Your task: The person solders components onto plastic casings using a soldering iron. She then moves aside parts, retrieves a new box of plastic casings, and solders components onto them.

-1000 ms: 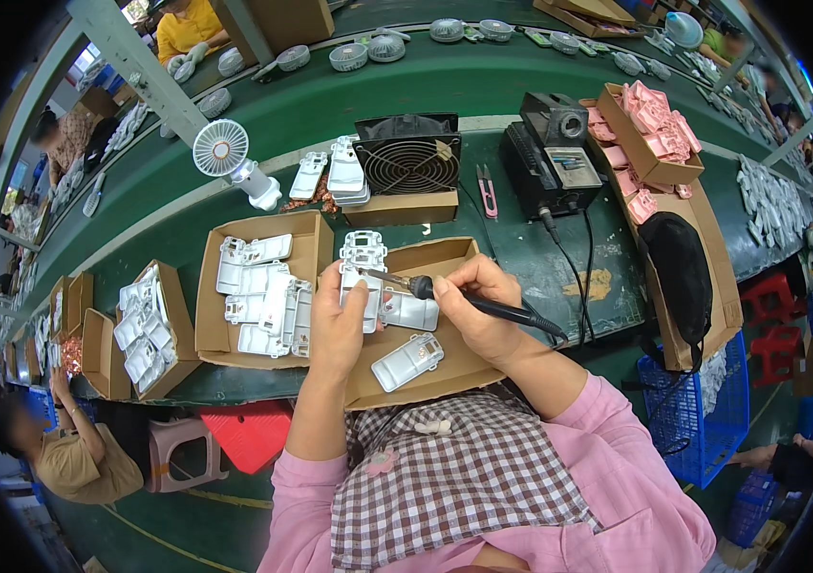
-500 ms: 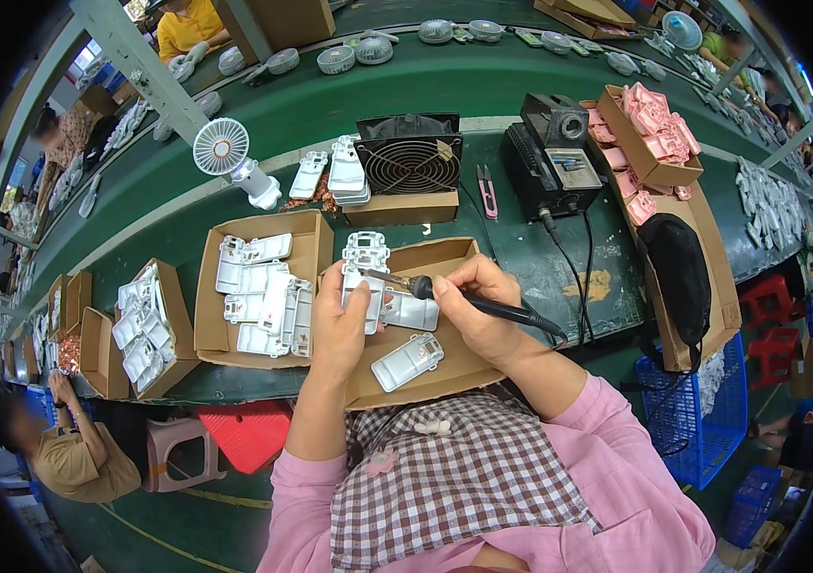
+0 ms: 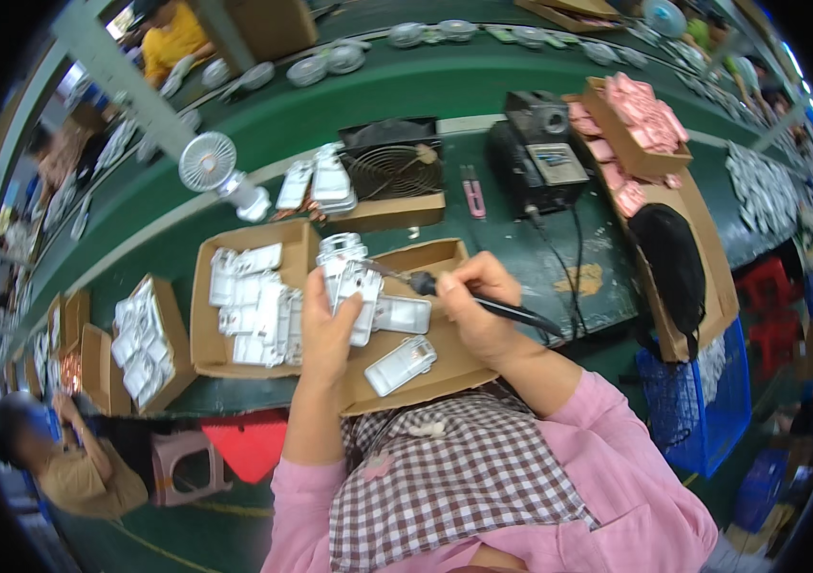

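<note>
Left hand [image 3: 328,329] is closing on a white casing [image 3: 363,294], thumb lying along its left side; most of the other fingers are hiding, so can't tell their exact grip. Casing is sitting above the left part of a shallow cardboard tray [image 3: 357,395].

Right hand [image 3: 479,298] is pinching a black soldering iron [image 3: 513,312] pen-style, fingers closing around the grip. Iron is pointing left, tip overlapping the casing in view; can't tell if it's touching.

Two more casings are lying in the tray: one [image 3: 401,367] slanting near the front edge, one [image 3: 403,314] just beyond it.

Left of the tray, a cardboard box [image 3: 209,355] is holding a pile of white casings [image 3: 252,310]. Past the tray, a black fan [image 3: 395,174], pink-handled tweezers [image 3: 474,198] and a black soldering station [image 3: 521,164] are standing or lying on the green surface [image 3: 469,232].
</note>
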Available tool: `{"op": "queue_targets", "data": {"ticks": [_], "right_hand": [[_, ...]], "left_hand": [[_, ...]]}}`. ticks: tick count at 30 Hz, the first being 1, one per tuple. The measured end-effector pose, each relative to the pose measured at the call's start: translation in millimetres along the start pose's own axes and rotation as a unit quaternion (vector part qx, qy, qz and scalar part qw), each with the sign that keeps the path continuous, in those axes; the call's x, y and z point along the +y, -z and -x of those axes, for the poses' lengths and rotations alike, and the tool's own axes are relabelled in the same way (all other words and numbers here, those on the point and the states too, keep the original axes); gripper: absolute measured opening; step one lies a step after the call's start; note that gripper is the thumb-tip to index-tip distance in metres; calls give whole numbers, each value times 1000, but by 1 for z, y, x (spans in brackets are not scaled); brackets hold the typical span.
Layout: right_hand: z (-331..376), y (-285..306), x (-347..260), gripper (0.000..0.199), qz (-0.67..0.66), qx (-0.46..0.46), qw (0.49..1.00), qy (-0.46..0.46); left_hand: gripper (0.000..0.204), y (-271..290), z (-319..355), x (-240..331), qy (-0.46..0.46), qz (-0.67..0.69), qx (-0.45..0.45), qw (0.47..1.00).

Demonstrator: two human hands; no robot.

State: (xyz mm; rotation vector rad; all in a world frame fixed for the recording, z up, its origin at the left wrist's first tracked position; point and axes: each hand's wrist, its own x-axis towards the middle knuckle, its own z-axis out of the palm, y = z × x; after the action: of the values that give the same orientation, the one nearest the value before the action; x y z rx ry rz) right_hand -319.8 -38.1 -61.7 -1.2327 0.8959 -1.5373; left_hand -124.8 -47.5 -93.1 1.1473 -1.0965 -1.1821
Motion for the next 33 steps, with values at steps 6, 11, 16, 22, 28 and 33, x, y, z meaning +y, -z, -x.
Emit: {"op": "queue_targets", "data": {"ticks": [6,11,16,22,28,33], "right_hand": [[-8,8,2,13,36,-39,996,74],[-4,9,7,22,10,43,994,102],[-3,7,7,22,-4,49,991,121],[-6,16,5,24,31,47,993,108],[-8,25,-2,14,27,44,990,130],[-12,6,12,12,9,5,995,98]], "left_hand": [[50,-13,12,17,97,5,128,987],[26,24,-1,-23,-2,52,50,997],[20,96,-42,-65,-280,-169,-142,934],[15,10,-15,2,-96,107,-376,915],[12,-95,56,94,144,375,-493,771],[27,-116,80,128,95,476,-588,647]]}}
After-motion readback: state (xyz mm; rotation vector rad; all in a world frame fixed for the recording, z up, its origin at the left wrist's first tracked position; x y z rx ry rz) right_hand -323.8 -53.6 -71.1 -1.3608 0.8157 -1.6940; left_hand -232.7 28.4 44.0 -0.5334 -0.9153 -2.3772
